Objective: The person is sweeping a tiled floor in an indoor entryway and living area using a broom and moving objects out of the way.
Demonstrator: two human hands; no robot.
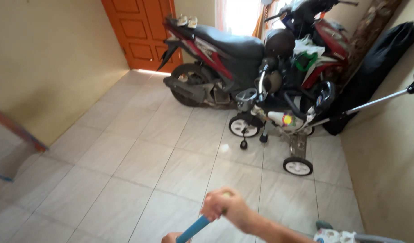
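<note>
Left hand [171, 237] at the bottom edge, low on the blue handle [194, 228]; grip cannot be told. Handle's long axis runs lower-left to upper-right. Right hand [225, 206] fisted round its upper end. Tricycle [279, 121] well beyond the handle; scooter [243, 58] behind.

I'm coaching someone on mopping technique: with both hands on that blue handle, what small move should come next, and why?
Probably push the blue handle forward over the tiled floor. The right hand grips it high and the left hand lower. Open tiles lie ahead, and the child's tricycle and the scooter stand farther back.
</note>
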